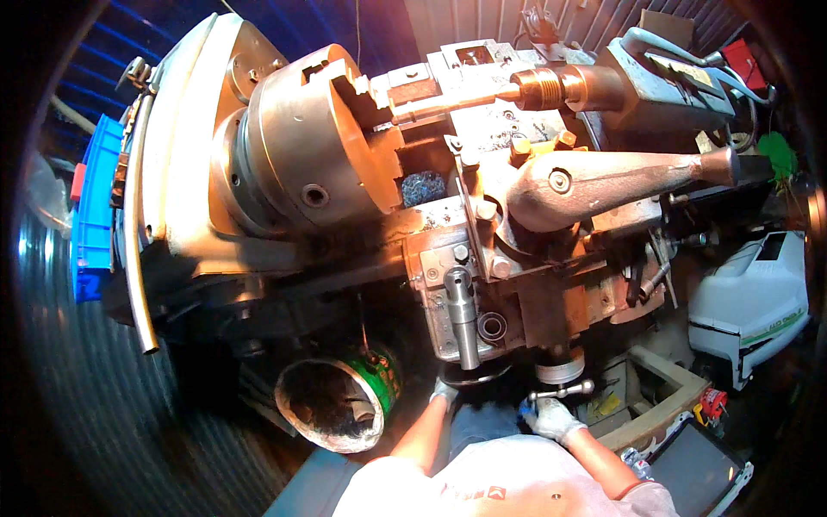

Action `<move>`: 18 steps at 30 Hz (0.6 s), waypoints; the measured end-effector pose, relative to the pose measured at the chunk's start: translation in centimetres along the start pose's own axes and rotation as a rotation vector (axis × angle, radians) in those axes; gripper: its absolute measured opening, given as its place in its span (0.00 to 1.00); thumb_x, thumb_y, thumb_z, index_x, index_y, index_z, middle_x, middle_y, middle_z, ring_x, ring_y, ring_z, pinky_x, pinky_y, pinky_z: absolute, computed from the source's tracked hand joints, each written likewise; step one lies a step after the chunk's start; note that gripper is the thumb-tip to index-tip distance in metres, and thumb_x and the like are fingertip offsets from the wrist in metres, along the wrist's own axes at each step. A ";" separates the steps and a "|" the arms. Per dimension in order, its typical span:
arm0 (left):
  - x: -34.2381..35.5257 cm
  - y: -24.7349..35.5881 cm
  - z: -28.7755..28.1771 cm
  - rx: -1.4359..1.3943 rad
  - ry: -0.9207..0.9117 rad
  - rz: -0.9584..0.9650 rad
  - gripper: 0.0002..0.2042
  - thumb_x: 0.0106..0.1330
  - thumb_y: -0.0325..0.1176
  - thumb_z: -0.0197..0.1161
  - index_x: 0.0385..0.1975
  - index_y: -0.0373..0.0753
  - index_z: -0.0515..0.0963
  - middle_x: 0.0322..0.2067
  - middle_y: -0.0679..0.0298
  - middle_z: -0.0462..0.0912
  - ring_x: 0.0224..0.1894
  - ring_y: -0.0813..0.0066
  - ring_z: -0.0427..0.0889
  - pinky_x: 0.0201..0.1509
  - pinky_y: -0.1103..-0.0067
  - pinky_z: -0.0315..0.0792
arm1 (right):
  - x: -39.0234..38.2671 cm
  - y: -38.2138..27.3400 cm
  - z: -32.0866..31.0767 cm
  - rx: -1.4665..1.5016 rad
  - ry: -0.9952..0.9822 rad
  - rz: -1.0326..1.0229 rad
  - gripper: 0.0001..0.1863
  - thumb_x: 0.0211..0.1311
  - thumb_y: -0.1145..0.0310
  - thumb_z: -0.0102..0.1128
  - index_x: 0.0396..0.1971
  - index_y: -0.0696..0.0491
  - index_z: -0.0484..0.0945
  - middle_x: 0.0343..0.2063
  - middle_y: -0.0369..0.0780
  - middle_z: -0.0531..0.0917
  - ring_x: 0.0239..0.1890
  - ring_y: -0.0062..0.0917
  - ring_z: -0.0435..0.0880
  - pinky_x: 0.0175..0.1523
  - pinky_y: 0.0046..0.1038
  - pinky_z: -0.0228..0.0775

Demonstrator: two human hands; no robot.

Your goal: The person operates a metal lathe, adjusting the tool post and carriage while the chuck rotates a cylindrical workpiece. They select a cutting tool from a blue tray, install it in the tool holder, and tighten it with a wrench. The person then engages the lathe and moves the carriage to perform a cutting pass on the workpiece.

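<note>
I stand at a metal lathe. My left hand (444, 390), in a white glove, is at the left end of a dark handwheel (475, 377) below the carriage. It looks closed on the rim, though the fingers are mostly hidden. My right hand (556, 420), also gloved in white with blue at the fingertips, is curled at the left end of a ball-ended crank handle (562, 390). Above that crank sits the tool post with a large lever (603, 181). A big chuck (314, 142) faces a slim metal bar (452, 105) reaching from the tailstock (599, 89).
A green bucket (379, 376) with a whitish rim stands left of my legs. Near my right arm are a wooden frame (680, 372) and a dark flat panel (696, 470). A white plastic case (749, 302) lies far right; a blue crate (96, 207) is far left. Metal shavings (423, 188) lie beside the chuck.
</note>
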State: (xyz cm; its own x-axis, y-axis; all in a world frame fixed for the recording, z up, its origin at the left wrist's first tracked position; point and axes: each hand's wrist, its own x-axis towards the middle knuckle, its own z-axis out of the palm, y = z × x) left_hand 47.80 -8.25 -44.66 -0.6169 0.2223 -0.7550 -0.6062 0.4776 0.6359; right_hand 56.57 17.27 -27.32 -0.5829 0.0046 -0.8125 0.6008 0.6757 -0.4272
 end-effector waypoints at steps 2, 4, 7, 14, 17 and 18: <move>0.0 -3.4 -0.5 -0.165 0.026 0.081 0.22 0.63 0.48 0.61 0.52 0.41 0.77 0.44 0.54 0.84 0.44 0.57 0.84 0.50 0.67 0.77 | -3.0 -0.3 -3.2 0.181 -0.184 -0.079 0.22 0.61 0.51 0.55 0.43 0.55 0.79 0.37 0.55 0.84 0.42 0.49 0.83 0.51 0.41 0.72; 1.4 -7.8 -1.6 -0.214 0.019 0.175 0.23 0.63 0.49 0.61 0.52 0.41 0.77 0.44 0.53 0.84 0.43 0.56 0.84 0.50 0.67 0.77 | -5.8 0.3 -6.3 0.392 -0.210 -0.042 0.19 0.59 0.56 0.61 0.41 0.56 0.79 0.33 0.49 0.85 0.37 0.38 0.85 0.47 0.36 0.74; -2.2 2.2 -2.8 0.132 -0.001 0.224 0.25 0.58 0.52 0.64 0.50 0.41 0.78 0.43 0.51 0.84 0.44 0.54 0.84 0.49 0.66 0.78 | -6.7 1.7 -9.1 0.461 -0.103 0.152 0.17 0.59 0.58 0.62 0.38 0.58 0.79 0.32 0.50 0.85 0.36 0.38 0.86 0.44 0.36 0.75; -1.4 5.3 -1.2 0.520 0.053 0.226 0.20 0.58 0.45 0.67 0.47 0.42 0.80 0.43 0.57 0.86 0.45 0.56 0.85 0.48 0.68 0.78 | 2.6 6.6 0.8 -0.287 0.252 -0.055 0.18 0.62 0.54 0.48 0.36 0.53 0.79 0.33 0.48 0.84 0.39 0.48 0.82 0.46 0.46 0.73; 0.9 1.2 1.1 -0.734 0.106 -0.300 0.16 0.69 0.42 0.57 0.48 0.39 0.80 0.42 0.61 0.85 0.42 0.59 0.84 0.48 0.66 0.78 | 1.2 1.1 1.7 0.044 0.045 0.103 0.20 0.63 0.53 0.51 0.35 0.56 0.81 0.36 0.53 0.84 0.41 0.49 0.83 0.48 0.45 0.74; 1.1 1.7 1.0 -0.755 0.094 -0.363 0.16 0.70 0.42 0.56 0.49 0.40 0.80 0.43 0.62 0.84 0.43 0.61 0.83 0.49 0.67 0.77 | -0.8 0.1 1.3 0.107 0.083 0.099 0.19 0.61 0.55 0.54 0.33 0.57 0.81 0.33 0.54 0.84 0.38 0.48 0.84 0.45 0.43 0.75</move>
State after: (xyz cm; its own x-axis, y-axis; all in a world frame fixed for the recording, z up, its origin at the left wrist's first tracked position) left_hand 46.61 -6.39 -44.56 -0.3381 0.0766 -0.9380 -0.9271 -0.1984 0.3180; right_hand 57.85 16.37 -27.24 -0.5584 0.1310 -0.8191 0.7099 0.5863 -0.3902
